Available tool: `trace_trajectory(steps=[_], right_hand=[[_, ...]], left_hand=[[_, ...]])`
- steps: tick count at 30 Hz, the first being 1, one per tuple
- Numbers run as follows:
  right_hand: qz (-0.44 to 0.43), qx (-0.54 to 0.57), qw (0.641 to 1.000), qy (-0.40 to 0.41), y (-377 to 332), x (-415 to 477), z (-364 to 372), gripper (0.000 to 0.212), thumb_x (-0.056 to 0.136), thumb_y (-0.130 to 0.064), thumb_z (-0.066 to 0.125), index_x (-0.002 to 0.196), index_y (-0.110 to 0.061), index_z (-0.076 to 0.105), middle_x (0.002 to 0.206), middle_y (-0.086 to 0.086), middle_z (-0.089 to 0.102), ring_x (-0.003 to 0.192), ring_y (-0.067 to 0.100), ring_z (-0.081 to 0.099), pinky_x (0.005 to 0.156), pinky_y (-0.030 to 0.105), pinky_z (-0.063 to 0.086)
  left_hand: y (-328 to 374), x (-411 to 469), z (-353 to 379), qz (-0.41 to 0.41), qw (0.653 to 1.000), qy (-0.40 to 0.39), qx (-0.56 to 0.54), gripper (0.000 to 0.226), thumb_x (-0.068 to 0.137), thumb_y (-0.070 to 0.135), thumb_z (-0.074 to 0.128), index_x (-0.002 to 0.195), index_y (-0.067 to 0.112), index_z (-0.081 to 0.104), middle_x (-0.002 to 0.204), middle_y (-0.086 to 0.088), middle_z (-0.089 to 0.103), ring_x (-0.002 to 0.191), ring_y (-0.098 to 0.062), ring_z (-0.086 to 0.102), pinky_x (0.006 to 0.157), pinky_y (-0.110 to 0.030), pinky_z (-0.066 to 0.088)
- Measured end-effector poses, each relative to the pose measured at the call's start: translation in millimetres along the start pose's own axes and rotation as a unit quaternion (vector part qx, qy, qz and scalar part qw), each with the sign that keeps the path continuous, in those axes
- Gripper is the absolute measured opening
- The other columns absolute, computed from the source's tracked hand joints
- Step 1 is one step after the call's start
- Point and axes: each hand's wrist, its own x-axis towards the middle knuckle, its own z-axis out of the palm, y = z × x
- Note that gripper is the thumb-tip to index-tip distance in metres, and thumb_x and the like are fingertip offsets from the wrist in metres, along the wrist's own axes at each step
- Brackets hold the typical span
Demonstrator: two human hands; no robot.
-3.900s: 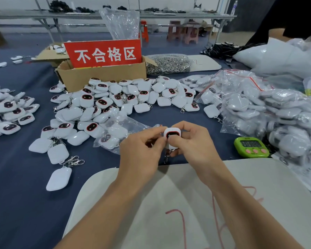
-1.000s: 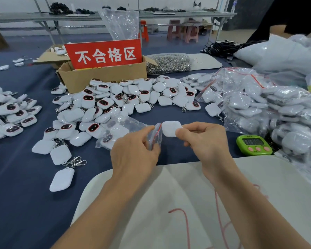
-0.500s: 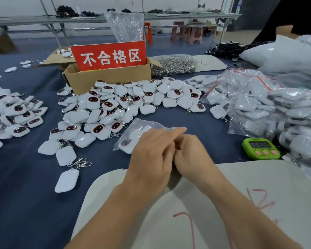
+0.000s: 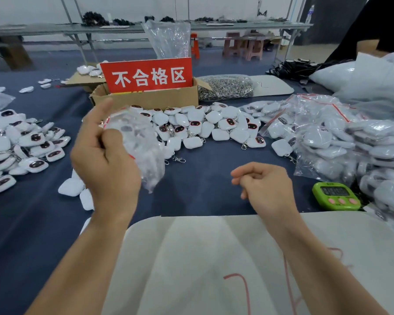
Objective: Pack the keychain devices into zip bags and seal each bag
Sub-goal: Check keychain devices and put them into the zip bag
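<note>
My left hand (image 4: pixel 105 160) is raised over the blue table and grips a clear zip bag (image 4: pixel 139 142) with white keychain devices inside; the bag is motion-blurred and its seal cannot be made out. My right hand (image 4: pixel 264 187) hovers apart from it to the right, fingers loosely curled, holding nothing. Behind the bag lies a pile of loose white devices (image 4: pixel 203 126) with dark red-rimmed faces and metal clasps. A second pile (image 4: pixel 21 144) sits at the left.
A heap of filled zip bags (image 4: pixel 350 144) fills the right side, with a green timer (image 4: pixel 337 196) in front of it. A cardboard box (image 4: pixel 146 101) with a red sign and a bag of metal clasps (image 4: pixel 225 87) stand behind. A white mat (image 4: pixel 214 258) lies nearest me.
Both hands were pressed together on the bag at the mat's far edge. My left hand has since lifted the bag up and to the left, and my right hand has let go.
</note>
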Motion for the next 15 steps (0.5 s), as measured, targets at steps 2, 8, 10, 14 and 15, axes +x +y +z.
trace_trajectory(steps=[2, 8, 10, 14, 15], right_hand=[[-0.002, -0.037, 0.999, -0.02, 3, 0, 6, 0.04, 0.085, -0.001, 0.054, 0.071, -0.029, 0.078, 0.068, -0.009, 0.075, 0.046, 0.005, 0.057, 0.043, 0.014, 0.043], [-0.054, -0.135, 0.989, -0.015, 13, 0, 18, 0.036, 0.089, -0.003, 0.054, 0.077, -0.028, 0.076, 0.067, -0.012, 0.073, 0.058, 0.003, 0.063, 0.048, 0.01, 0.044], [-0.093, -0.158, 0.983, -0.023, 14, 1, 22, 0.038, 0.09, -0.001, 0.054, 0.091, -0.031, 0.077, 0.086, -0.017, 0.075, 0.077, 0.0, 0.065, 0.066, 0.005, 0.046], [-0.155, -0.205, 0.965, -0.044, 19, 19, 31, 0.048, 0.093, 0.003, 0.049, 0.126, -0.024, 0.072, 0.141, -0.001, 0.06, 0.132, 0.012, 0.05, 0.088, -0.011, 0.015], [-0.163, -0.21, 0.963, -0.048, 20, 26, 34, 0.048, 0.095, 0.002, 0.048, 0.131, -0.023, 0.069, 0.149, 0.0, 0.054, 0.14, 0.012, 0.043, 0.088, -0.013, 0.009]], left_hand=[[2, 1, -2, 0.049, 0.998, -0.03, 0.028, 0.049, 0.092, 0.006, 0.041, 0.124, 0.027, 0.071, 0.112, 0.018, 0.072, 0.098, 0.004, 0.063, 0.085, -0.014, 0.047], [-6, -49, 10, 0.083, 0.931, -0.338, 0.107, 0.044, 0.092, 0.005, 0.048, 0.122, 0.026, 0.072, 0.093, 0.024, 0.067, 0.092, 0.01, 0.057, 0.085, -0.002, 0.036], [-10, -64, 20, 0.035, 0.879, -0.453, 0.144, 0.051, 0.092, 0.007, 0.052, 0.136, 0.029, 0.065, 0.078, 0.032, 0.061, 0.081, 0.011, 0.054, 0.076, -0.004, 0.036], [-18, -82, 35, 0.008, 0.809, -0.536, 0.241, 0.07, 0.091, 0.017, 0.054, 0.156, 0.036, 0.036, 0.085, 0.01, 0.065, 0.089, -0.017, 0.062, 0.081, -0.032, 0.047], [-20, -82, 36, -0.005, 0.813, -0.531, 0.237, 0.071, 0.09, 0.018, 0.054, 0.156, 0.035, 0.034, 0.087, 0.006, 0.067, 0.09, -0.021, 0.063, 0.08, -0.035, 0.046]])
